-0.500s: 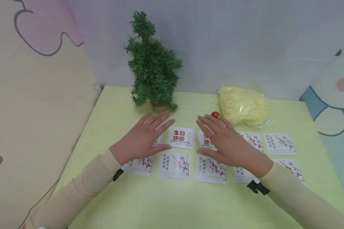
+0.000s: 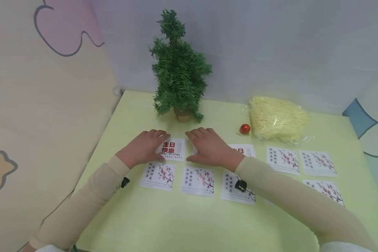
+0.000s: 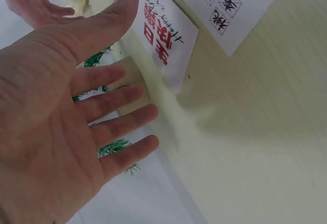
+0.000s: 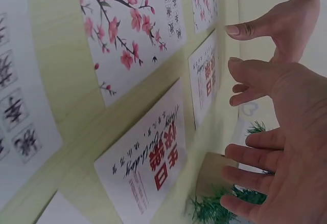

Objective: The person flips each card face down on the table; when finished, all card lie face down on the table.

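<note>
My left hand (image 2: 146, 145) hovers flat over the table at the left edge of a white card with red lettering (image 2: 172, 148). In the left wrist view the left hand (image 3: 61, 106) has its fingers straight and spread, with the thumb beside the red-lettered card (image 3: 163, 35). My right hand (image 2: 208, 147) covers a second red-lettered card, fingers relaxed and holding nothing. A third red-lettered card (image 2: 243, 150) shows past that wrist. The right wrist view shows the right hand (image 4: 286, 132) above two red-lettered cards (image 4: 148, 168).
Several plum-blossom cards (image 2: 197, 180) lie in rows on the pale green table (image 2: 176, 224). A small green tree (image 2: 179, 70) stands at the back. A red ball (image 2: 245, 128) and a bag of yellow shredded paper (image 2: 277, 119) sit at the back right. Padded walls close in the left and rear.
My right hand has moved left, from the third red-lettered card to the second. My left hand has drawn slightly left, uncovering the first red-lettered card.
</note>
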Motion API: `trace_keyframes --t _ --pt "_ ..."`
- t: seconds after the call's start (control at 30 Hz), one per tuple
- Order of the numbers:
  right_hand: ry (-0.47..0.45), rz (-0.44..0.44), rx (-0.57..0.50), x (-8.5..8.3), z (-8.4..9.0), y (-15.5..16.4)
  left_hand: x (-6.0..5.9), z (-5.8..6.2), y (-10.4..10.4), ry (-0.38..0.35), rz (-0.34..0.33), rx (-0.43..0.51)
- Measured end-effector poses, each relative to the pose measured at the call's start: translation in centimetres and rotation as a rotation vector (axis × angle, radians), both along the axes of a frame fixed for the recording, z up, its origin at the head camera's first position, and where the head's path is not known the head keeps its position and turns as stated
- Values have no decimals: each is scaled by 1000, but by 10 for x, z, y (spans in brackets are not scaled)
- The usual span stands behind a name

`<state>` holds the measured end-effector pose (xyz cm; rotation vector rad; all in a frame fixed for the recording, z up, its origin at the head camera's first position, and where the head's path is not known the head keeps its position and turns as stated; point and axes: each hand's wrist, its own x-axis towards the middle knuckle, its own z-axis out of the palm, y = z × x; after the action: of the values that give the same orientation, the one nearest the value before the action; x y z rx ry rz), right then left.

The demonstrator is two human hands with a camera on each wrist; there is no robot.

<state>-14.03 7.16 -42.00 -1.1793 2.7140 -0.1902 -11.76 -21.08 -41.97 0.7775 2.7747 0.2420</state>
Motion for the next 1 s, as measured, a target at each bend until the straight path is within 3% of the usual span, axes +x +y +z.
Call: trace_keyframes --t 0.13,0.43,0.67,1.0 --pt "-22 -7 24 -5 -10 -16 -7 -4 5 -17 -17 2" --pt "-34 -45 57 -12 -26 -37 -16 -18 4 40 -72 56" --pt "-103 -109 -3 -15 -30 -49 -20 -28 -1 74 -98 53" --pt "-167 -169 -88 -19 -32 -58 -24 -37 -5 48 -95 98"
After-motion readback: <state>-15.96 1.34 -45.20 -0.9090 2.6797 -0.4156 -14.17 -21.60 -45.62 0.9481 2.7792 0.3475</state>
